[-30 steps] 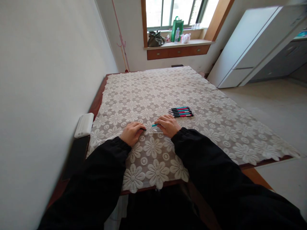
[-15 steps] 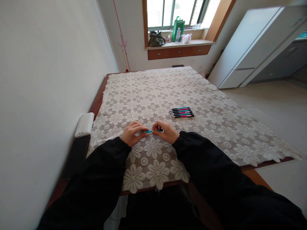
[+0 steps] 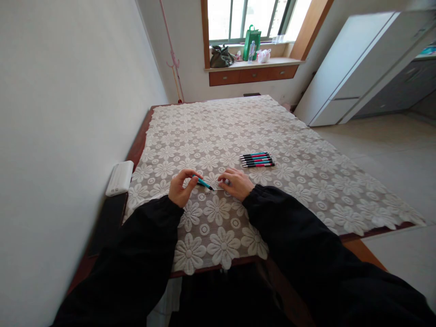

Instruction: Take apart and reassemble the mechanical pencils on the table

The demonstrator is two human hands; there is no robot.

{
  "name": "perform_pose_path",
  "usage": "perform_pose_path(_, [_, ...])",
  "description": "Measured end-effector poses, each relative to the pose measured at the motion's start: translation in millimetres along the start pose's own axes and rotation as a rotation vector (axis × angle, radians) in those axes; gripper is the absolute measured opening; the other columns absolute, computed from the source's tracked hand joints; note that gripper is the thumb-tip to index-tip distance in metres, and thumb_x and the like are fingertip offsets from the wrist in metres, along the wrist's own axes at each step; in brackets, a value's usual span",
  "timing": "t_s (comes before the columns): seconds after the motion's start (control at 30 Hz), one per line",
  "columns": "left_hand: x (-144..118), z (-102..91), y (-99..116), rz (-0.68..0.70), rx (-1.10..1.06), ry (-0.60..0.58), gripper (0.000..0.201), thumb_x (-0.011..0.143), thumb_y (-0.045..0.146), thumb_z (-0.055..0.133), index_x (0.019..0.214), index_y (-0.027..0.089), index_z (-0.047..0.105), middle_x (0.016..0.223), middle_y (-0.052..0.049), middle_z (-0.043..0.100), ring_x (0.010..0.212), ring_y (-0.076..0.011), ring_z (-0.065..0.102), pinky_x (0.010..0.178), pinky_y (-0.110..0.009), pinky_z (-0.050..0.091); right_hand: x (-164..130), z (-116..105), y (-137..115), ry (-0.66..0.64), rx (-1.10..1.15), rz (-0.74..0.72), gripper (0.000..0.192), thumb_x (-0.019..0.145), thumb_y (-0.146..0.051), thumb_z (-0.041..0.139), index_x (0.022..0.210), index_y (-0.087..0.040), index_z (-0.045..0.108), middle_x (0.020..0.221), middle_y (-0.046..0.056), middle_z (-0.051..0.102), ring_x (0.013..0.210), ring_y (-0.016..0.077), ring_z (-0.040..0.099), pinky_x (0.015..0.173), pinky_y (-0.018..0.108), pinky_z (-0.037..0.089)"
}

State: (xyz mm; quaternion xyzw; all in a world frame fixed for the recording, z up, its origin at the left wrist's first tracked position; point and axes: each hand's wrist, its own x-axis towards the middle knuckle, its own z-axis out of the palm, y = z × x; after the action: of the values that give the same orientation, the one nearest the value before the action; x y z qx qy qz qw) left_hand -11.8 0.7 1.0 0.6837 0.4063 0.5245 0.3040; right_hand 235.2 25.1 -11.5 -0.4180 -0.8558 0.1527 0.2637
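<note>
My left hand (image 3: 182,186) pinches a teal pen barrel (image 3: 203,181) between thumb and fingers. The barrel slants down to the right, its dark end low over the cloth. A dark piece shows just beneath it, too small to make out. Facing it, my right hand (image 3: 236,183) is curled, thumb and fingers together. A thin white stick (image 3: 218,189), like a refill, reaches from these fingers toward the barrel's dark end; whether the two touch I cannot tell. Beyond my right hand, several pens (image 3: 257,160) in teal, red and black lie side by side.
A floral lace cloth (image 3: 223,247) covers the table. On the left, by the wall, are a white box-like device (image 3: 120,178) and a dark flat panel (image 3: 108,225). Bags and a bottle (image 3: 251,52) stand on the windowsill; a white fridge (image 3: 347,68) is at right.
My hands have moved slightly apart. The teal barrel, earlier level between both hands, now tilts in my left hand alone, and a thin white stick shows at my right fingers.
</note>
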Motion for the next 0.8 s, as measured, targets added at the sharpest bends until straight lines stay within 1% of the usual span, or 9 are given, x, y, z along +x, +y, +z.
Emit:
perform_pose_path(0.13, [4, 2.7, -6, -0.133, -0.347, 0.092, 0.031, 0.094, 0.051, 0.064, 0.098, 0.020, 0.059, 0.088, -0.006, 0.078, 0.085, -0.0209, 0.075, 0.084, -0.038, 0.058, 0, 1, 1, -0.026, -0.003, 0.023, 0.006, 0.089, -0.027, 0.074, 0.094, -0.024, 0.076, 0.095, 0.003, 0.067, 0.094, 0.0202, 0.060, 0.083, 0.033, 0.044])
perform_pose_path(0.2, [7, 2.5, -8, -0.191, -0.431, 0.119, 0.037, 0.091, 0.055, 0.065, 0.098, 0.020, 0.058, 0.082, -0.005, 0.076, 0.080, -0.0201, 0.074, 0.080, -0.036, 0.058, 0, 0, 1, -0.039, 0.007, 0.027, 0.007, 0.089, -0.026, 0.074, 0.096, -0.024, 0.076, 0.095, 0.003, 0.067, 0.093, 0.0198, 0.061, 0.083, 0.033, 0.044])
perform_pose_path(0.27, [9, 1.6, -10, -0.214, -0.441, 0.122, 0.039, 0.090, 0.057, 0.067, 0.098, 0.020, 0.059, 0.076, -0.003, 0.073, 0.074, -0.0179, 0.072, 0.074, -0.033, 0.058, 1, 0, 1, -0.047, 0.003, 0.020, 0.006, 0.090, -0.024, 0.073, 0.095, -0.023, 0.076, 0.096, 0.003, 0.067, 0.093, 0.0197, 0.060, 0.084, 0.033, 0.045])
perform_pose_path(0.33, [9, 0.5, -10, -0.196, -0.375, 0.112, 0.039, 0.090, 0.057, 0.066, 0.100, 0.020, 0.063, 0.072, 0.000, 0.069, 0.069, -0.0153, 0.068, 0.069, -0.029, 0.055, 1, -1, 1, -0.049, -0.015, 0.008, 0.004, 0.091, -0.022, 0.070, 0.092, -0.023, 0.075, 0.097, 0.004, 0.067, 0.094, 0.0201, 0.060, 0.085, 0.033, 0.045])
perform_pose_path(0.4, [6, 0.0, -8, -0.153, -0.229, 0.067, 0.035, 0.092, 0.054, 0.065, 0.102, 0.020, 0.068, 0.071, 0.000, 0.067, 0.067, -0.0141, 0.064, 0.066, -0.027, 0.053, 0, -1, 1, -0.049, -0.045, -0.008, 0.005, 0.091, -0.019, 0.068, 0.089, -0.022, 0.072, 0.097, 0.005, 0.067, 0.095, 0.0207, 0.059, 0.086, 0.033, 0.045])
perform_pose_path(0.47, [2, 0.2, -4, -0.077, -0.033, -0.018, 0.030, 0.095, 0.048, 0.063, 0.104, 0.021, 0.072, 0.076, -0.002, 0.068, 0.071, -0.0144, 0.064, 0.068, -0.028, 0.052, 0, 0, 1, -0.050, -0.086, -0.027, 0.006, 0.092, -0.018, 0.065, 0.088, -0.021, 0.069, 0.097, 0.006, 0.067, 0.096, 0.0216, 0.059, 0.086, 0.034, 0.044])
perform_pose_path(0.57, [-3, 1.1, 1, 0.095, 0.207, -0.199, 0.024, 0.098, 0.039, 0.060, 0.110, 0.024, 0.075, 0.087, -0.003, 0.071, 0.077, -0.0144, 0.064, 0.072, -0.028, 0.051, 0, 1, 2, -0.033, -0.101, -0.044, 0.010, 0.094, -0.014, 0.058, 0.090, -0.020, 0.064, 0.096, 0.007, 0.066, 0.094, 0.0219, 0.058, 0.084, 0.033, 0.044])
perform_pose_path(0.67, [-5, 1.3, 1, 0.186, 0.331, -0.325, 0.026, 0.100, 0.033, 0.058, 0.119, 0.025, 0.073, 0.092, -0.003, 0.071, 0.076, -0.0135, 0.063, 0.071, -0.026, 0.051, 0, 2, -1, 0.004, 0.021, -0.071, 0.014, 0.096, -0.011, 0.049, 0.096, -0.019, 0.060, 0.091, 0.006, 0.065, 0.087, 0.0199, 0.059, 0.080, 0.032, 0.045])
perform_pose_path(0.8, [-5, 0.3, -2, 0.201, 0.404, -0.329, 0.028, 0.100, 0.032, 0.057, 0.124, 0.024, 0.069, 0.094, -0.004, 0.073, 0.083, -0.0159, 0.066, 0.077, -0.029, 0.054, -2, 2, -7, 0.075, 0.232, -0.145, 0.006, 0.098, -0.021, 0.054, 0.102, -0.020, 0.058, 0.092, 0.005, 0.066, 0.082, 0.0174, 0.059, 0.076, 0.030, 0.047])
